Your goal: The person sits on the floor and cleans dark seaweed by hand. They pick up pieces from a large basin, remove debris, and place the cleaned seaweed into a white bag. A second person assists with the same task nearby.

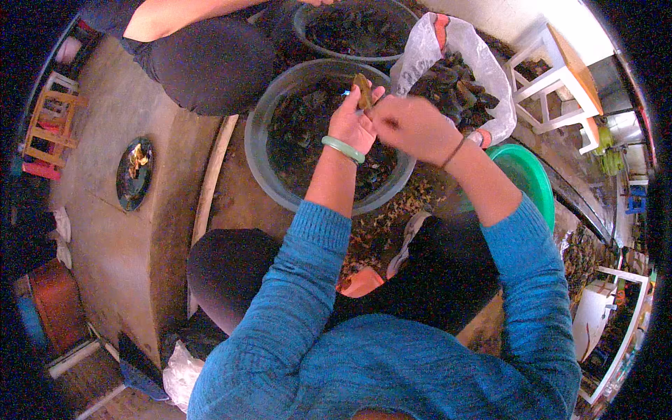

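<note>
My left hand (354, 126), with a pale green bangle at the wrist, holds a brown, mussel-like shell (362, 90) upright between thumb and fingers. Against it, my right hand (412, 128) is curled and slightly blurred, with a dark band around the wrist; whether it grips something is hidden. Both hands are above a large translucent plastic basin (258, 157) with dark shell-like contents. Just beyond my right hand stands an open white woven sack (501, 79), full of dark mussel-like shells (459, 94).
A second basin (303, 34) with dark contents stands farther off, beside another person's dark-clothed knee (215, 68). A green basin (543, 184) sits near my right forearm. Small debris (415, 197) litters the floor. A white-framed stool (551, 73) is at right, a raised concrete ledge (126, 252) at left.
</note>
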{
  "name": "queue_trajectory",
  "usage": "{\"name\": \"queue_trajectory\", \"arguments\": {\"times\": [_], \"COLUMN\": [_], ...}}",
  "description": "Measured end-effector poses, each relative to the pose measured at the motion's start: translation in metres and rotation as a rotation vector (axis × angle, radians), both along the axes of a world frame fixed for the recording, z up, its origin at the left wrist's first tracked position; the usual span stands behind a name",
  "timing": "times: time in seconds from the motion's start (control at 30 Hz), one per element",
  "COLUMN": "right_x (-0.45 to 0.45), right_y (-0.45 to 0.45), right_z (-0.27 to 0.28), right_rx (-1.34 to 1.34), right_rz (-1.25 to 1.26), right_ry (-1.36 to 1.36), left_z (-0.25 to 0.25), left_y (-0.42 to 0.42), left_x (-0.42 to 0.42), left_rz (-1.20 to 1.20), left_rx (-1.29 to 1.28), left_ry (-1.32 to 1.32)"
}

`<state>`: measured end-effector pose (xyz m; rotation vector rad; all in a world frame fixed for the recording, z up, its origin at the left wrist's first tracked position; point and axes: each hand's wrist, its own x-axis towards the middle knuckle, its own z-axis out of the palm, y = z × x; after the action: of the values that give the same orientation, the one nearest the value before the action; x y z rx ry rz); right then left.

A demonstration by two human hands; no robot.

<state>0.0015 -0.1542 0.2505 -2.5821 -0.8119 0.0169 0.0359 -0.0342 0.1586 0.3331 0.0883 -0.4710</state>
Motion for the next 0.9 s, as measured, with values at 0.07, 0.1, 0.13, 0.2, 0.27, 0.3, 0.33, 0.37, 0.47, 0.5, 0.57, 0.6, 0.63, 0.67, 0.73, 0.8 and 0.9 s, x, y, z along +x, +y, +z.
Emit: {"name": "queue_trajectory", "arguments": {"times": [0.07, 0.1, 0.13, 0.2, 0.27, 0.3, 0.33, 0.37, 0.47, 0.5, 0.57, 0.6, 0.63, 0.67, 0.73, 0.8, 0.9], "right_x": [0.012, 0.016, 0.019, 0.024, 0.029, 0.030, 0.032, 0.035, 0.039, 0.039, 0.039, 0.039, 0.039, 0.038, 0.036, 0.036, 0.031], "right_y": [-0.001, -0.001, -0.002, -0.002, -0.002, -0.003, -0.005, -0.007, -0.012, -0.009, -0.006, -0.006, -0.005, -0.004, -0.003, -0.003, 0.000], "right_z": [-0.004, -0.006, -0.012, -0.018, -0.021, -0.023, -0.024, -0.029, -0.042, -0.043, -0.044, -0.044, -0.045, -0.044, -0.040, -0.043, -0.037], "right_rx": [0.121, 0.179, 0.162, 0.197, 0.220, 0.224, 0.227, 0.244, 0.280, 0.288, 0.276, 0.257, 0.237, 0.215, 0.170, 0.118, -0.003], "right_rz": [-0.070, -0.111, -0.130, -0.136, -0.154, -0.171, -0.188, -0.173, -0.180, -0.210, -0.249, -0.257, -0.265, -0.280, -0.311, -0.291, -0.301], "right_ry": [-0.251, -0.377, -0.290, -0.252, -0.218, -0.201, -0.185, -0.218, -0.262, -0.240, -0.197, -0.177, -0.158, -0.138, -0.101, -0.165, -0.185], "left_z": [0.003, 0.006, 0.011, 0.009, 0.005, 0.004, 0.003, 0.002, 0.000, -0.003, -0.009, -0.007, -0.006, -0.007, -0.007, -0.012, -0.016], "left_y": [-0.004, -0.008, -0.010, -0.015, -0.016, -0.016, -0.016, -0.016, -0.017, -0.018, -0.019, -0.021, -0.022, -0.022, -0.022, -0.021, -0.020], "left_x": [-0.001, -0.003, -0.007, -0.007, -0.006, -0.007, -0.006, -0.006, -0.005, -0.004, -0.003, -0.005, -0.005, -0.005, -0.005, -0.001, 0.000], "left_rz": [0.035, 0.047, 0.059, 0.073, 0.098, 0.112, 0.127, 0.131, 0.146, 0.161, 0.184, 0.193, 0.201, 0.200, 0.196, 0.195, 0.207], "left_rx": [0.024, 0.033, 0.033, 0.006, 0.026, 0.057, 0.088, 0.083, 0.071, 0.070, 0.068, 0.068, 0.068, 0.063, 0.053, 0.020, 0.038], "left_ry": [-0.003, -0.005, -0.027, 0.029, 0.031, 0.005, -0.021, -0.029, -0.034, -0.024, -0.006, 0.002, 0.010, 0.006, -0.003, -0.020, -0.009]}}
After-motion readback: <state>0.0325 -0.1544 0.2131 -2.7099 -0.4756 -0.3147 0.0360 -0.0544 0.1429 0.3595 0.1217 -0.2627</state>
